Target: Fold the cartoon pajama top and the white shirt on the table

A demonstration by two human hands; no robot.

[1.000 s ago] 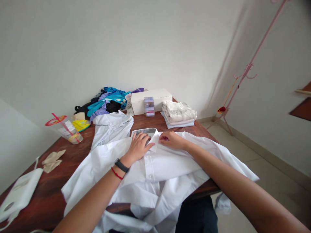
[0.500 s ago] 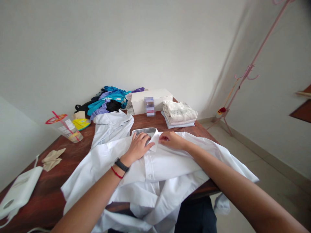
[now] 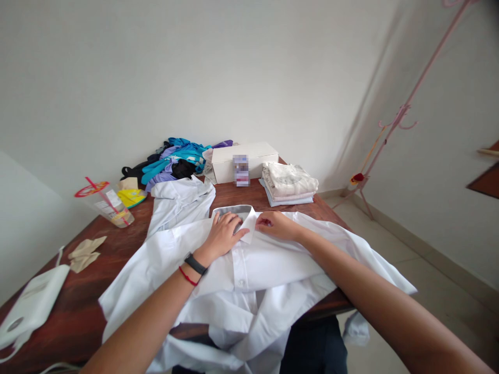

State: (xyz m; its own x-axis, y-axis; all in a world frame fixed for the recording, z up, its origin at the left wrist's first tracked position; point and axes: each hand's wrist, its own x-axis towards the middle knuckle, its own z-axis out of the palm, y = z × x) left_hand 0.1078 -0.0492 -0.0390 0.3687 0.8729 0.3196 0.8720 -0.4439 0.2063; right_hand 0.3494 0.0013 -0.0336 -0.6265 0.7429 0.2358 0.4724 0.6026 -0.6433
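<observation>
A white shirt [image 3: 273,265] lies spread over the front of the wooden table, its collar [image 3: 249,222] away from me and its lower part hanging over the near edge. My left hand [image 3: 224,234] rests on the collar's left side with the fingers spread. Just right of the collar, my right hand [image 3: 277,225] is curled on the shirt, fingers bent inward; whether it pinches any cloth is hidden. Some buttons show along the front placket below my left hand.
Beyond the shirt stand a white box [image 3: 245,156] and a folded clothes stack [image 3: 290,184]. Heaped clothes [image 3: 175,161], a pale shirt [image 3: 181,200], a plastic cup [image 3: 113,208], a beige cloth [image 3: 86,253] and a white device [image 3: 35,301] are on the left. A pink rack [image 3: 397,117] stands right.
The view has shifted very slightly. Both hands and the shirt look the same as before.
</observation>
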